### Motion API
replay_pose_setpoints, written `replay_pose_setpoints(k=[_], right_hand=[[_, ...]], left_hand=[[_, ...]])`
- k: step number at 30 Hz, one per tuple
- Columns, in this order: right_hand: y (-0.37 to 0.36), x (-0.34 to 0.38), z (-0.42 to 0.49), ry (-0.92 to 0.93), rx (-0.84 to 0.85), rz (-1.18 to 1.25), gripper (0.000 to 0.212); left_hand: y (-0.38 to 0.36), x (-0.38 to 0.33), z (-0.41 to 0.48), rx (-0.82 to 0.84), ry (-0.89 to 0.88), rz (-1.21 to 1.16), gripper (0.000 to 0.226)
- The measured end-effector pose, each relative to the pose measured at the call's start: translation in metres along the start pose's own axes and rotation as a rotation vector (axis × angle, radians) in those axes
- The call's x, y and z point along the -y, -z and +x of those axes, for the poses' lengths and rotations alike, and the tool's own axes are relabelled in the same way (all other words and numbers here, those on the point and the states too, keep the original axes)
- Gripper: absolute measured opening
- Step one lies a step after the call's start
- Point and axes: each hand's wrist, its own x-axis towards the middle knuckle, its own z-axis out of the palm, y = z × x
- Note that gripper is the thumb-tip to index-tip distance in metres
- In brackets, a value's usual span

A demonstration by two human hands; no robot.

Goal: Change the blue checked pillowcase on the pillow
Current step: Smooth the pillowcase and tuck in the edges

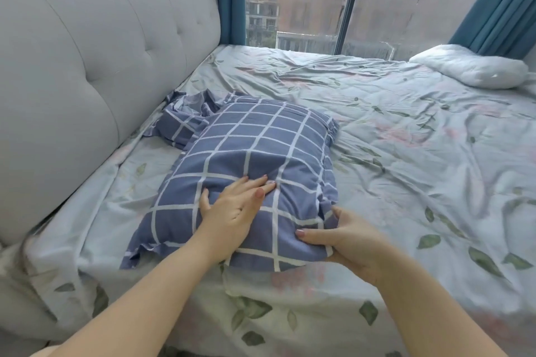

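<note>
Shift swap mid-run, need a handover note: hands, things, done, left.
Left hand: flat, pressing the top of the filled blue checked pillowcase.
Right hand: grips its near right corner.
Second checked cloth lies crumpled by the headboard; bare white pillow at the window end.
Done: this case is on.
Left: cannot tell which case is the fresh one; check before going on.

1. Pillow (249, 159) in its blue checked pillowcase (269, 124): plump, white grid lines, lying diagonally on the bed (377, 153) before me.
2. Second checked pillowcase (185, 120): empty, crumpled, touching the pillow's far end beside the headboard (87, 66).
</note>
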Motion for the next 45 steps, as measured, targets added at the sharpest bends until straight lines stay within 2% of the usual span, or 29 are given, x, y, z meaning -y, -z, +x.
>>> replay_pose_setpoints(k=[1,3,7,10,13,17,18,24,28,31,33,35,39,43,45], right_hand=[[0.005,0.0,0.001,-0.034,-0.031,-0.093,0.025],[0.013,0.002,0.001,-0.078,-0.039,-0.148,0.03],[0.012,-0.001,-0.005,-0.114,0.044,-0.072,0.038],[0.005,-0.002,-0.007,-0.12,0.071,0.12,0.037],[0.003,-0.006,0.003,-0.154,-0.051,0.26,0.037],[-0.004,-0.016,0.015,-0.197,-0.179,0.192,0.064],[-0.006,-0.018,0.017,-0.189,-0.198,0.198,0.062],[-0.022,-0.029,0.024,-0.141,-0.307,0.343,0.022],[-0.021,-0.029,0.023,-0.15,-0.357,0.266,0.025],[-0.013,-0.024,0.022,-0.189,-0.33,0.196,0.024],[-0.008,-0.019,0.021,-0.194,-0.309,0.211,0.027],[-0.006,-0.017,0.02,-0.192,-0.282,0.257,0.028],[-0.006,-0.014,0.015,-0.236,-0.264,0.309,0.031],[-0.011,-0.015,0.015,-0.171,-0.237,0.371,0.05],[-0.012,-0.014,0.017,-0.148,-0.277,0.373,0.059]], left_hand=[[-0.002,0.001,-0.001,0.031,-0.014,0.027,0.049],[-0.005,0.001,-0.003,0.018,-0.035,0.048,0.046],[-0.003,-0.001,-0.008,-0.072,-0.088,-0.001,0.041],[-0.002,-0.001,-0.011,-0.114,-0.131,-0.012,0.041],[-0.005,-0.002,-0.012,-0.097,-0.128,0.018,0.048],[-0.01,-0.004,-0.01,0.05,-0.065,0.141,0.056],[-0.012,-0.003,-0.008,0.082,-0.041,0.152,0.057],[-0.018,0.004,-0.002,0.139,0.07,0.049,0.068],[-0.021,-0.004,-0.007,0.084,-0.02,0.139,0.064],[-0.018,-0.015,-0.018,-0.074,-0.056,0.067,0.06],[-0.016,-0.019,-0.028,-0.144,-0.07,0.095,0.064],[-0.011,-0.021,-0.037,-0.167,-0.066,0.114,0.057],[-0.008,-0.018,-0.037,0.048,0.09,0.013,0.047],[-0.016,-0.01,-0.025,0.205,0.13,-0.113,0.056],[-0.022,-0.005,-0.018,0.249,0.19,-0.224,0.056]])
